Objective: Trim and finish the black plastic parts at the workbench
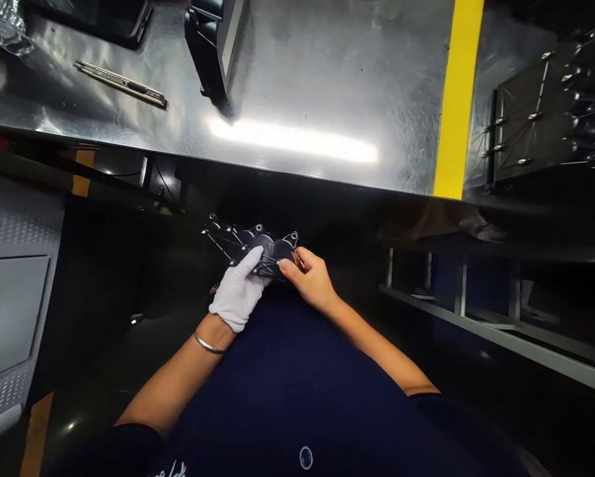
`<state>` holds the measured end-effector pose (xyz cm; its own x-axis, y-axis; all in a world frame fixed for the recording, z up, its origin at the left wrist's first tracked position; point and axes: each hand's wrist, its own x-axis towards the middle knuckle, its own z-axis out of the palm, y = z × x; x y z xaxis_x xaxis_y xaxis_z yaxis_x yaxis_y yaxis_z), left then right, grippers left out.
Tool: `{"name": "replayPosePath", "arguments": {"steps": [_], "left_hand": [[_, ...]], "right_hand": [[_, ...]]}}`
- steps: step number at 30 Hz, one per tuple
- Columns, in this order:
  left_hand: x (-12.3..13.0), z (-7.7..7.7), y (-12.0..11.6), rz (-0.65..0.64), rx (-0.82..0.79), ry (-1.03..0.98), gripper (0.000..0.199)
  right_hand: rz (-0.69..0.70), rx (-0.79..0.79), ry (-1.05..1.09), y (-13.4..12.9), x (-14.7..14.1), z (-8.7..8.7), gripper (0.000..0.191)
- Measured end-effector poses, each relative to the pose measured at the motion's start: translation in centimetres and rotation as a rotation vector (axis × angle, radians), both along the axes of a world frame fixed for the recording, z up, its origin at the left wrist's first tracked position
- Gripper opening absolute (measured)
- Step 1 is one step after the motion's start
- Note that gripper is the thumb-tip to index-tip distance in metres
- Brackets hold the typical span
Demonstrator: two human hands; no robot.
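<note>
Close to my body, below the bench edge, I hold a black molded part [238,242] with round ring-like lugs and bright metal spots along its edges. My left hand [242,289], in a white glove, is closed round its lower side, the thumb lying across the top face. At the part's right end, my bare right hand [310,275] is closed, thumb and forefinger pinching the edge. Whether a small separate piece sits between those fingers is too dark to make out. The underside of the part is hidden.
A metal bench [327,79] spans the top, with a yellow stripe [459,99]. On it are a utility knife [123,85], a black stand [209,56] and a dark case [99,20]. More black parts [531,119] lie at right. A grey cabinet [14,298] stands left, a metal frame [476,321] right.
</note>
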<state>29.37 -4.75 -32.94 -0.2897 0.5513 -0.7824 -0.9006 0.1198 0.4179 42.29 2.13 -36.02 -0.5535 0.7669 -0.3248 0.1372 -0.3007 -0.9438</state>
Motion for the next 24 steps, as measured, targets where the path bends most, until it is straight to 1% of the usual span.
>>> {"name": "replayPosePath", "arguments": {"steps": [1,2,4,5,8,11,13,17,20,24], "left_hand": [[0.1,0.2,0.2,0.046,-0.027,-0.036,0.018],[0.0,0.4,0.3,0.074,-0.050,-0.057,0.016],[-0.2,1.0,0.5,0.075,-0.071,-0.086,0.017],[-0.4,1.3,0.5,0.066,-0.074,-0.098,0.017],[-0.6,2.0,0.3,0.043,-0.074,-0.120,0.019],[-0.3,2.3,0.1,0.019,-0.056,-0.147,0.020],[-0.1,2.3,0.0,0.007,-0.034,-0.163,0.021],[0.1,2.2,-0.2,-0.006,-0.019,-0.168,0.023],[0.0,2.1,-0.3,-0.015,-0.012,-0.164,0.024],[-0.3,1.6,-0.4,-0.056,0.027,-0.158,0.027]], "right_hand": [[-0.021,0.020,0.016,0.0,-0.2,0.1,0.040],[-0.078,0.047,0.030,0.0,-0.2,0.1,0.038],[-0.192,0.112,0.043,0.4,0.0,0.1,0.033],[-0.209,0.151,0.043,0.6,0.2,0.1,0.031],[-0.159,0.290,0.037,1.2,0.5,0.1,0.024],[-0.200,0.365,0.067,1.5,0.3,0.5,0.019],[-0.219,0.365,0.109,1.5,0.1,0.7,0.017],[-0.193,0.366,0.151,1.5,0.0,1.1,0.014],[-0.168,0.381,0.126,1.4,0.2,1.4,0.014],[-0.189,0.398,0.076,1.5,0.2,1.3,0.016]]}}
